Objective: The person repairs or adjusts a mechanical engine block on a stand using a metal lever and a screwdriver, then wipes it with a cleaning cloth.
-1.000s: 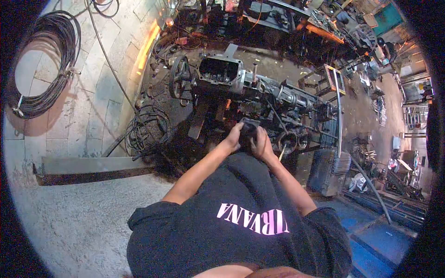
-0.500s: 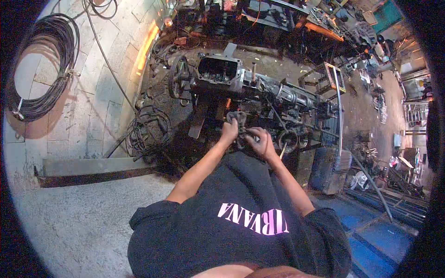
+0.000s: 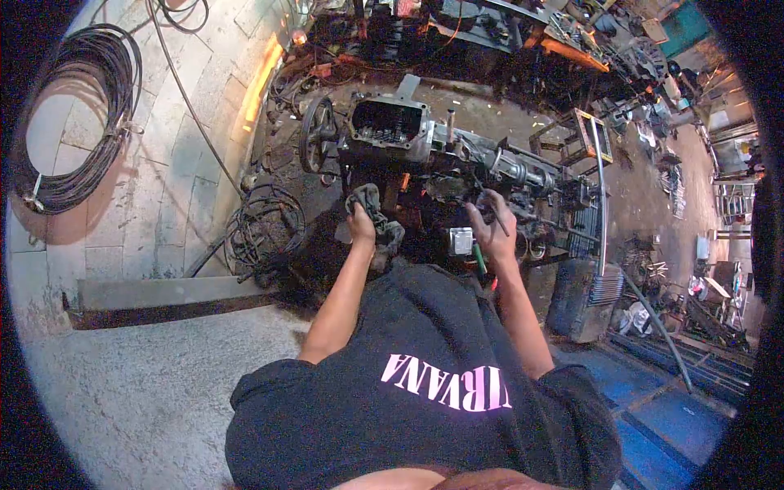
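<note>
My left hand (image 3: 362, 229) is closed around a crumpled dark grey rag (image 3: 382, 233), whose loose end hangs to the right. My right hand (image 3: 496, 237) is raised beside the machine, its fingers bent about a thin dark rod (image 3: 499, 217); the rod's exact kind does not show. Just left of the right wrist are a small pale square object (image 3: 461, 241) and a green handle (image 3: 479, 260). Beyond both hands stands a greasy lathe-like machine (image 3: 523, 173), with an open-topped gear housing (image 3: 420, 135) and a spoked wheel (image 3: 317, 135) at its left end.
Coiled black cable (image 3: 73, 196) hangs on the block wall at left, and more tangled cable (image 3: 269, 216) lies below it. A grey ribbed metal box (image 3: 580, 302) stands at right, near blue panels (image 3: 653, 408). Benches with tools and parts (image 3: 572, 45) line the back.
My hands have moved apart from in front of my body. The left went left with the rag; the right went right and forward, leaving the rag, with a thin rod showing in its fingers.
</note>
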{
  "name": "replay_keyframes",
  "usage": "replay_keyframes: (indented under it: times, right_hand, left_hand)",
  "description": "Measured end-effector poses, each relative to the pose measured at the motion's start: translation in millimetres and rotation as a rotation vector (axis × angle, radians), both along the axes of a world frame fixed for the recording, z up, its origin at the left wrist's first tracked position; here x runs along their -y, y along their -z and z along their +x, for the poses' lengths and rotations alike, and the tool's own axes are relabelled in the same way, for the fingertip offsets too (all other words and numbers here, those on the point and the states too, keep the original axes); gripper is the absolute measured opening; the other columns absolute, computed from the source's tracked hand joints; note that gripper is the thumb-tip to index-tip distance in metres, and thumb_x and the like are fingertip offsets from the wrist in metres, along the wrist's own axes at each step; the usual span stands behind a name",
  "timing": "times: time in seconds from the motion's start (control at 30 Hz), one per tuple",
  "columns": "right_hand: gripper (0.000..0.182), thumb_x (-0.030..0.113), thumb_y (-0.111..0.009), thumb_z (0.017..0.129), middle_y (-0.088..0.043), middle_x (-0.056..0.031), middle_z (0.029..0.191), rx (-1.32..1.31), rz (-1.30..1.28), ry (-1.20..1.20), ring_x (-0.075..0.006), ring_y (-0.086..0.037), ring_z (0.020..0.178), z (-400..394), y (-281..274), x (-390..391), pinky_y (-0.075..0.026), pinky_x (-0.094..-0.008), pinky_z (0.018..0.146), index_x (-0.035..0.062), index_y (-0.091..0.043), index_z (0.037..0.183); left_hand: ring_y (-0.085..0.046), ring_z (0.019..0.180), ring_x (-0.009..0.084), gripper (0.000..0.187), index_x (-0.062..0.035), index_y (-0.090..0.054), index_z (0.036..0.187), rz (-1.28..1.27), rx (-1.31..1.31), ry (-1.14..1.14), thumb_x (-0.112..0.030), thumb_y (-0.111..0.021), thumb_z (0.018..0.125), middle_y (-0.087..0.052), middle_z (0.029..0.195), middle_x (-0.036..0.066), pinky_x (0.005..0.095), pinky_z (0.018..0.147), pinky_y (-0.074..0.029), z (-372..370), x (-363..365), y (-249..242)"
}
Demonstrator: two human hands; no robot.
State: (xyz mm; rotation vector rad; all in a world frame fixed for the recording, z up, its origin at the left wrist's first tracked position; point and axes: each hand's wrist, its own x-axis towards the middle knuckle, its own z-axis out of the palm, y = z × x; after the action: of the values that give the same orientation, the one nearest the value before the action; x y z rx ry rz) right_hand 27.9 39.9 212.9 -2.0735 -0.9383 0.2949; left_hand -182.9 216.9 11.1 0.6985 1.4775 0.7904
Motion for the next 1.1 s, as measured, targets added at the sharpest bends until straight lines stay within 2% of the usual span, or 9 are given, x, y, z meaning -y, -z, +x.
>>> replay_keyframes:
  times: [0.2,0.4,0.43,0.47,0.67,0.73,0.83,0.93,1.1]
  right_hand:
    - [0.024,0.023,-0.055,0.092,-0.064,-0.0213,0.077,0.204,-0.037,0.091,-0.0406,-0.062,0.071,12,5,-14,-0.047,-0.0473,0.064,0.0015,-0.063,0.088]
    - [0.026,0.018,-0.05,0.094,-0.058,-0.0212,0.067,0.316,0.077,0.069,-0.0418,-0.057,0.062,13,14,-15,-0.042,-0.0495,0.055,0.0011,-0.057,0.075]
    - [0.026,0.018,-0.05,0.094,-0.058,-0.0211,0.066,0.32,0.09,0.067,-0.0414,-0.057,0.062,14,14,-15,-0.042,-0.0489,0.055,0.0009,-0.057,0.076]
    - [0.026,0.018,-0.05,0.094,-0.058,-0.0211,0.066,0.32,0.09,0.068,-0.0414,-0.057,0.062,14,14,-15,-0.042,-0.0489,0.055,0.0009,-0.057,0.076]
    - [0.026,0.017,-0.049,0.095,-0.057,-0.0211,0.066,0.333,0.111,0.045,-0.0417,-0.057,0.062,14,13,-13,-0.042,-0.0485,0.054,0.0004,-0.057,0.076]
    - [0.026,0.017,-0.048,0.095,-0.057,-0.0212,0.067,0.329,0.1,0.038,-0.042,-0.057,0.062,15,13,-14,-0.041,-0.0488,0.054,0.0007,-0.056,0.076]
    - [0.025,0.017,-0.048,0.095,-0.057,-0.0213,0.067,0.348,0.085,0.053,-0.0422,-0.057,0.062,16,20,-14,-0.041,-0.0494,0.054,0.0012,-0.056,0.077]
    - [0.024,0.017,-0.049,0.095,-0.057,-0.0213,0.067,0.319,0.042,0.063,-0.0423,-0.057,0.063,16,21,-14,-0.042,-0.0497,0.055,0.0015,-0.056,0.077]
    - [0.024,0.016,-0.048,0.095,-0.057,-0.0214,0.067,0.337,0.05,0.075,-0.0422,-0.057,0.063,21,16,-7,-0.042,-0.0489,0.055,0.0013,-0.056,0.078]
  left_hand:
    - [-0.047,0.124,0.0249,0.062,-0.0042,-0.047,0.137,0.04,-0.084,0.188,-0.05,-0.034,0.097,-0.049,0.138,0.01,0.0363,0.103,-0.036,4,5,-42]
    - [-0.037,0.133,0.0337,0.074,0.0088,-0.035,0.138,0.034,0.128,0.053,-0.05,-0.041,0.095,-0.038,0.144,0.023,0.0387,0.108,-0.03,-5,-27,108]
    - [-0.037,0.133,0.0341,0.076,0.0093,-0.035,0.138,-0.054,-0.067,0.084,-0.052,-0.043,0.094,-0.037,0.144,0.025,0.039,0.108,-0.03,1,-17,-11]
    - [-0.037,0.133,0.0341,0.076,0.0093,-0.035,0.138,-0.055,-0.067,0.084,-0.052,-0.043,0.094,-0.037,0.144,0.025,0.039,0.108,-0.03,1,-19,-37]
    - [-0.037,0.133,0.0378,0.081,0.0082,-0.031,0.141,0.218,-0.403,-0.09,-0.054,-0.045,0.091,-0.034,0.145,0.027,0.0437,0.108,-0.031,-17,-112,-26]
    - [-0.036,0.133,0.0391,0.08,0.0069,-0.031,0.141,0.051,-0.469,-0.071,-0.052,-0.048,0.09,-0.033,0.145,0.028,0.0448,0.107,-0.031,-17,-113,-138]
    - [-0.036,0.133,0.0392,0.077,0.0055,-0.032,0.141,0.743,-0.228,-0.269,-0.05,-0.049,0.09,-0.033,0.144,0.029,0.0451,0.107,-0.031,-32,-231,2]
    - [-0.04,0.13,0.0393,0.076,0.005,-0.03,0.142,0.83,-0.412,-0.095,-0.046,-0.051,0.09,-0.038,0.141,0.03,0.0452,0.105,-0.033,-14,-201,-101]
    - [-0.036,0.127,0.0484,0.071,0.0059,-0.033,0.138,0.895,-0.634,0.071,-0.043,-0.053,0.09,-0.037,0.137,0.034,0.0518,0.106,-0.03,6,-239,-57]
